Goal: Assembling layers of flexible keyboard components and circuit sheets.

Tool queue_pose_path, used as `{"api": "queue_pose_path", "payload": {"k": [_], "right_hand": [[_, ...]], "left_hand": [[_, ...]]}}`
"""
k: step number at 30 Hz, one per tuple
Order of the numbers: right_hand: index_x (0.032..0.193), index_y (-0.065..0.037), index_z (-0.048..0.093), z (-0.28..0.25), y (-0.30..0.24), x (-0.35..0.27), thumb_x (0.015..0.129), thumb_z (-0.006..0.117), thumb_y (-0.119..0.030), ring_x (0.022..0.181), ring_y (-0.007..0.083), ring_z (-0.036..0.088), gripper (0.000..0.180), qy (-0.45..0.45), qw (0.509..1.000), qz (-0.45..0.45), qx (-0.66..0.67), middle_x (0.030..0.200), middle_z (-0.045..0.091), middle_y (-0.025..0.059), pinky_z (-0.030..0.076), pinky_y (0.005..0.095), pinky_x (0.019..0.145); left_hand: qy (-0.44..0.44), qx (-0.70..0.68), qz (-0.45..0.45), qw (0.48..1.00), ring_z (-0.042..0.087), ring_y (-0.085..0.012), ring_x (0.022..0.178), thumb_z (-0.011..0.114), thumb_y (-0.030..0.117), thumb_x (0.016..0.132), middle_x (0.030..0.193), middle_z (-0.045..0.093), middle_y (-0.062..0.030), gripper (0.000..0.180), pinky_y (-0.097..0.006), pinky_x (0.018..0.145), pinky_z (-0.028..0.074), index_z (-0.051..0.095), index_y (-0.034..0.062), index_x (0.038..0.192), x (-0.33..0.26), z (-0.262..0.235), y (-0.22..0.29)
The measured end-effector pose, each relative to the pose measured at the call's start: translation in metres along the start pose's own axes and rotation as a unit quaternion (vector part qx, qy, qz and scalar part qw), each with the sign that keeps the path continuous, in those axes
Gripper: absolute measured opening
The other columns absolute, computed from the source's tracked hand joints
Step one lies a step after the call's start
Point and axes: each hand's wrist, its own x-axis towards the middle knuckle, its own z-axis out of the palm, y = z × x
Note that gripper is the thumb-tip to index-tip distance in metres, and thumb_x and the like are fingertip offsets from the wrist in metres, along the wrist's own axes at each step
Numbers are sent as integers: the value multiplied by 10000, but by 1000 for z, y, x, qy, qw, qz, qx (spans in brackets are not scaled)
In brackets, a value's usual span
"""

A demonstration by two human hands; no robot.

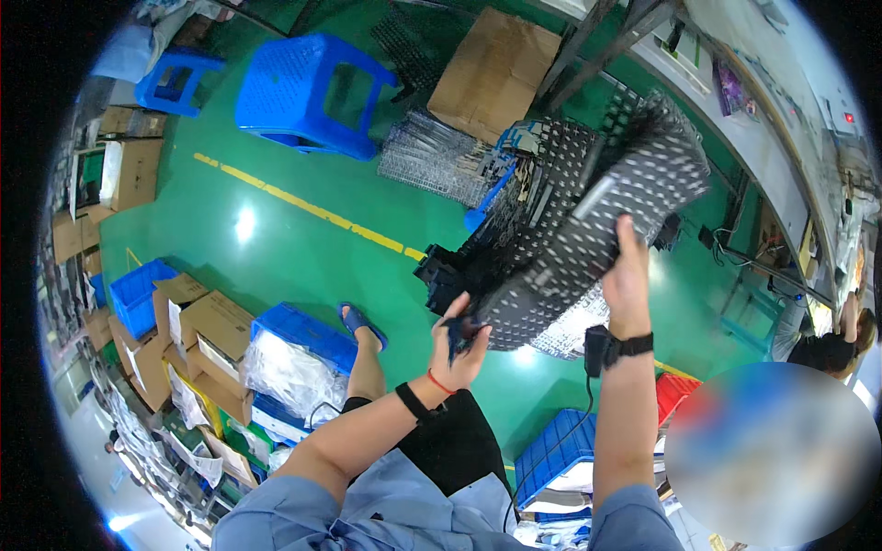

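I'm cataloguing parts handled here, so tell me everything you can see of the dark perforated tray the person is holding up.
The perforated tray is a flat, dark grey, plastic-looking panel covered in rows of small pale cells or holes. It is held tilted in the air above the green floor. The left hand grips its lower corner, and the right hand holds its near edge. Similar trays are piled behind it.

One head-worn fisheye view looks steeply down from close above the person's forearms onto the green floor (303,248), its rim bending straight edges.
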Motion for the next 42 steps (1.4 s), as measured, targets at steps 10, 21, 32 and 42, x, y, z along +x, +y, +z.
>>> {"api": "queue_pose_path", "payload": {"k": [10,21,32,42], "right_hand": [[1408,110,278,32,78,24,811,720,-219,1308,413,361,813,127,832,-178,-509,1408,350,308,290,423,1097],[1421,38,296,125,35,-48,873,628,-90,1292,334,355,653,153,931,-181,-277,1407,335,213,270,414,1096],[1115,-104,543,379,280,-34,875,615,-175,896,129,516,260,110,869,355,326,974,556,-15,397,272,796],[1019,-105,563,300,593,192,889,571,-301,784,141,468,235,365,810,277,366,898,512,16,384,297,678]], "left_hand": [[0,-114,-331,937,628,-287,977,797,247,735,1066,640,-186,697,-394,824,507,450,-41,1266,-41,15,-97],[32,-133,-453,881,400,-291,1234,770,321,782,1405,316,-180,945,-398,995,410,191,3,1458,103,-164,-108],[-306,264,-33,914,383,-365,1308,781,424,713,1364,455,-197,773,-442,1083,326,470,13,1289,412,-118,-308],[-483,585,117,641,191,-334,1432,769,566,679,1517,297,-152,1009,-514,1161,142,354,34,1429,522,-10,-471]]}}
